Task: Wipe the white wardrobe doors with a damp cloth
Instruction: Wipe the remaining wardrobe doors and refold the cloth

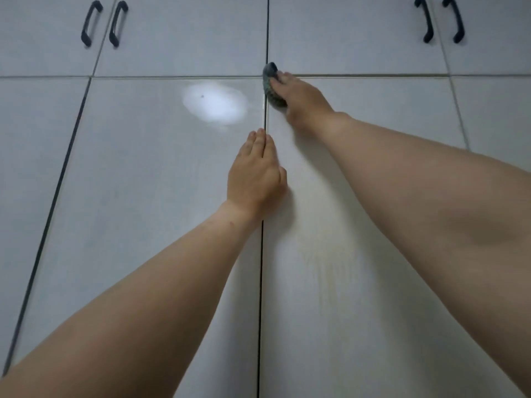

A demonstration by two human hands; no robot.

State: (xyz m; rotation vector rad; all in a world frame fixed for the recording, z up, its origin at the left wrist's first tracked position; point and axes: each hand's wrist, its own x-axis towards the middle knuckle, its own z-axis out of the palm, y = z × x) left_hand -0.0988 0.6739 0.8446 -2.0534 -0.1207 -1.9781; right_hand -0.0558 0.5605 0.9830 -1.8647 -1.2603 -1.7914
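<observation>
The damp cloth [273, 86] sat bunched under the right hand [301, 101], just left of its fingers [283, 77], pressed at the top corner of the right wardrobe door [359, 254] where the vertical seam [262, 254] met the upper cupboards [184, 35]. Its long axis ran along that seam — so the unwiped door lay below the fingers, towards the wrist. The right-hand fingers curled over the cloth, arm stretched high. The left hand [255, 173] was well below, fingers straight and together, flat across the seam — likely bracing the left wardrobe door [143, 211].
</observation>
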